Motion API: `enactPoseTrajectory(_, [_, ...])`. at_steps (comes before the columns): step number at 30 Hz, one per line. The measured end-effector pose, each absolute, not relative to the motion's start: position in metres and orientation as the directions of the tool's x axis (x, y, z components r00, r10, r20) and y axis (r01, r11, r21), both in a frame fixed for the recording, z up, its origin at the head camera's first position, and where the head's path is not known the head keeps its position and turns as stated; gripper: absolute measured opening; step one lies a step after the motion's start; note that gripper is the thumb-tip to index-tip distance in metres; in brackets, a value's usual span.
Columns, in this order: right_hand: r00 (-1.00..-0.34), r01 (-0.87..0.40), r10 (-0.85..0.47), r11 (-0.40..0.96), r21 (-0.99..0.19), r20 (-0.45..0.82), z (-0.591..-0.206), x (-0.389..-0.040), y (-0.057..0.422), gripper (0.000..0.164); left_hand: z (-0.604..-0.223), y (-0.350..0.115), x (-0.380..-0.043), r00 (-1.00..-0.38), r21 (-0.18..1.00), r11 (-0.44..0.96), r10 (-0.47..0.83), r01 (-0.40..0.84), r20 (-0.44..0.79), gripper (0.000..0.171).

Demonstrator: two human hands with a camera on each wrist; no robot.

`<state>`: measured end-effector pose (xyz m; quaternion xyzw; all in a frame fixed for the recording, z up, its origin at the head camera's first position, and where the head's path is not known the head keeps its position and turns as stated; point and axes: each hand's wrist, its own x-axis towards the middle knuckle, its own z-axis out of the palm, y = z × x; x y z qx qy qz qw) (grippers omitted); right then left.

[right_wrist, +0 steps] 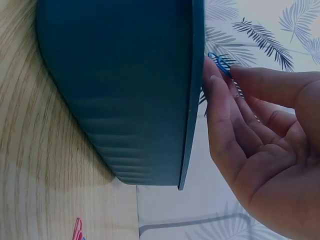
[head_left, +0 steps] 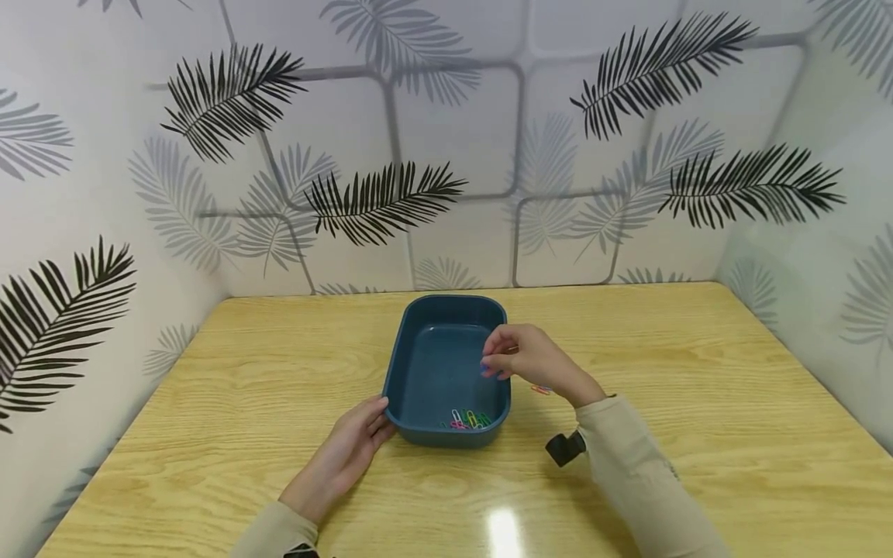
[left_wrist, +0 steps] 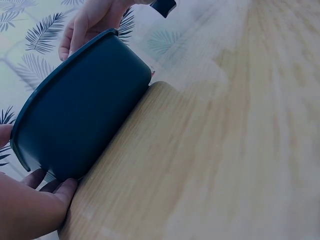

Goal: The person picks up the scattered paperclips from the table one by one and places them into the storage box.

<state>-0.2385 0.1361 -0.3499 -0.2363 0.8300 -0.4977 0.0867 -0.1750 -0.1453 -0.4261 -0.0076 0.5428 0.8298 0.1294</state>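
A dark blue plastic bin [head_left: 401, 364] stands on the table, with several coloured paper clips [head_left: 470, 419] lying in its near end. My left hand [head_left: 354, 446] grips the bin's near left corner, thumb at the rim and fingers low against the wall. In the left wrist view the bin's outer side [left_wrist: 85, 105] fills much of the left half. Over the bin's right rim is my right hand [head_left: 523, 356], pinching a blue paper clip [right_wrist: 220, 64] between thumb and fingertips. The clip shows clearly in the right wrist view.
A few loose paper clips [head_left: 541, 389] lie on the wooden table [head_left: 279, 349] just right of the bin, close under the right wrist. A leaf-patterned wall [head_left: 460, 155] rises behind the table. A black device [head_left: 565, 449] sticks out from the right sleeve.
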Motion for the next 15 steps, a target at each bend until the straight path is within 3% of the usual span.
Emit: enactPoseTrajectory(15, [-0.867,-0.321,-0.487,0.381,-0.867,0.106,-0.3559,-0.2378,0.1335,0.005,-0.4289,-0.1410,-0.1756,-0.975,0.898,-0.387,0.160,-0.207,-0.156,0.044])
